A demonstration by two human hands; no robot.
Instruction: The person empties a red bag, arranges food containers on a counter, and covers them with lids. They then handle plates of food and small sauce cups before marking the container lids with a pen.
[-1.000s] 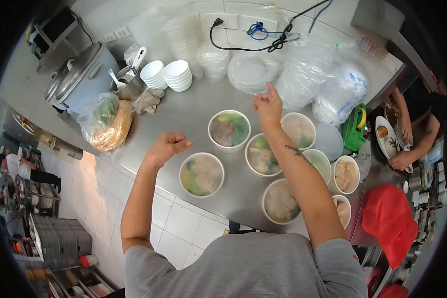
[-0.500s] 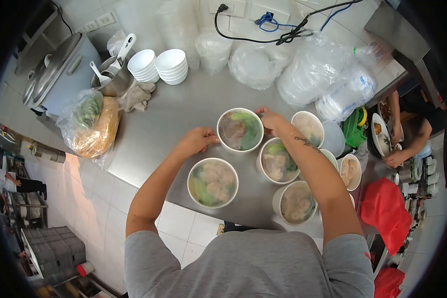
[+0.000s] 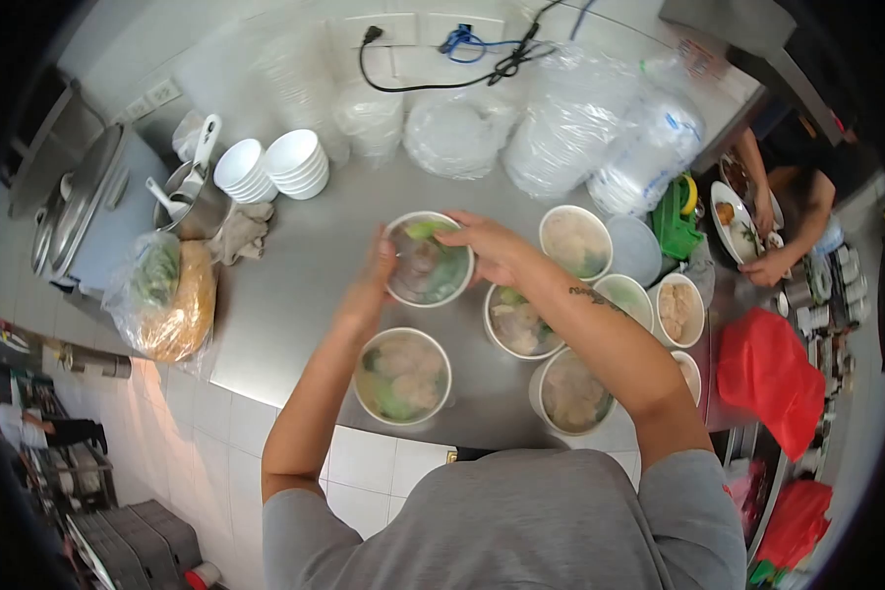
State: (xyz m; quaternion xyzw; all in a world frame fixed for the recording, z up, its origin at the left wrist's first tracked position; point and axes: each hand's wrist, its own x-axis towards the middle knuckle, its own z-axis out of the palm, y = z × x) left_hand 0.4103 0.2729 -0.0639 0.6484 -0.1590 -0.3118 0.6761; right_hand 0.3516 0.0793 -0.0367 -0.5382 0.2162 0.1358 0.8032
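Note:
A round white takeaway bowl (image 3: 429, 264) under a clear lid holds soup with greens and a brown piece. My right hand (image 3: 484, 244) grips its right side, thumb over the lid and fingers around the far rim. Against the left side is my left hand (image 3: 366, 285), blurred by motion, its fingers closed on the edge. Just in front stands a second lidded bowl (image 3: 403, 376) with pale pieces and greens. Beneath and beside my right forearm are more filled bowls, including a lidded one (image 3: 572, 391) near the bench edge and one with dumpling-like pieces (image 3: 521, 324).
Stacked white bowls (image 3: 297, 162), a pot with ladles (image 3: 192, 197) and bagged food (image 3: 179, 305) stand left. Wrapped plastic containers (image 3: 570, 118) line the wall below a black cable (image 3: 433, 87). At right are a green holder (image 3: 677, 221), red bags (image 3: 772, 379) and another person's hands (image 3: 772, 265).
The view has shifted. The held bowl has moved slightly left relative to the bowl in front. My right thumb now lies over its lid, and my left hand has come up alongside it.

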